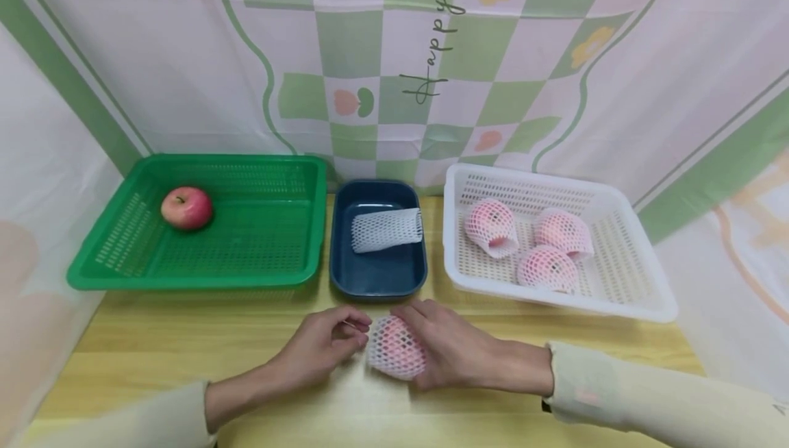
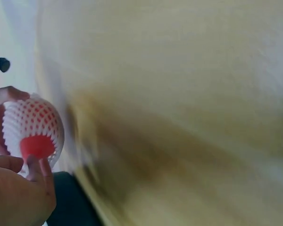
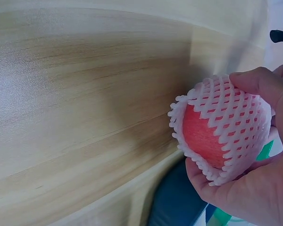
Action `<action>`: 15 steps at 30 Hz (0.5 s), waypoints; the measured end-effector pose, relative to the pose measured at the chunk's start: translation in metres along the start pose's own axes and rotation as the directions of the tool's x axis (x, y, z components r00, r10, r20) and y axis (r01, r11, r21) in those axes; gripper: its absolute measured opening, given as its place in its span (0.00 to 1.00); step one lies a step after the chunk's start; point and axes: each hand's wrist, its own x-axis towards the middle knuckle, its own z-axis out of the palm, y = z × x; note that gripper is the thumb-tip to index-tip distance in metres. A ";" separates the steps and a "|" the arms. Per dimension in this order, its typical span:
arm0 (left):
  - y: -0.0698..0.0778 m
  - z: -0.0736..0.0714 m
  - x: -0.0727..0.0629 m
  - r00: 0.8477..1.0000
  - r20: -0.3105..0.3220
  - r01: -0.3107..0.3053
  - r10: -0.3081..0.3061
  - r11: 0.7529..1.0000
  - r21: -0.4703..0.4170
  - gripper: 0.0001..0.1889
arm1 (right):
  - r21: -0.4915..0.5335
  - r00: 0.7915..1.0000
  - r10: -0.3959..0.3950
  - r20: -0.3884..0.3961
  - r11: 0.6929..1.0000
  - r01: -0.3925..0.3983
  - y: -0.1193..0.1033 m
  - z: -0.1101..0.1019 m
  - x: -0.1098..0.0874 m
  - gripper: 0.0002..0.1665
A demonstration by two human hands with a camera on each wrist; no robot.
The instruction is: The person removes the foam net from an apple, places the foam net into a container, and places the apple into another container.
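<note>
Apple inside a white foam net, clasped between thumb and curled fingers of right hand. Just left of the grip, left hand, fingers loosely bent, thumb apart, tips beside the net; contact hard to tell. Beneath, wooden table. Directly beyond, blue tray with empty sleeve. Beyond rightward, white basket with three netted apples; beyond leftward, green basket with one bare apple.

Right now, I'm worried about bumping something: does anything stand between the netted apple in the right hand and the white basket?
Besides the right hand holding the netted apple, only the white basket's near rim stands in the way. Inside, three more netted apples take up the left and middle.
</note>
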 end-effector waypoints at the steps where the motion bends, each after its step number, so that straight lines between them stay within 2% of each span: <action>1: -0.001 0.001 0.000 1.000 -0.004 0.010 -0.010 1.000 -0.003 0.13 | -0.001 1.000 -0.003 -0.004 1.000 0.003 0.000 0.000 0.000 0.56; 10: -0.011 0.009 0.001 0.999 0.010 0.034 -0.034 0.995 -0.089 0.13 | -0.005 1.000 -0.013 -0.019 1.000 0.013 -0.001 0.001 0.002 0.55; 15: -0.012 0.011 0.002 0.999 0.033 0.042 -0.037 0.986 -0.163 0.19 | 0.003 1.000 -0.013 -0.019 1.000 0.013 -0.002 0.001 0.003 0.55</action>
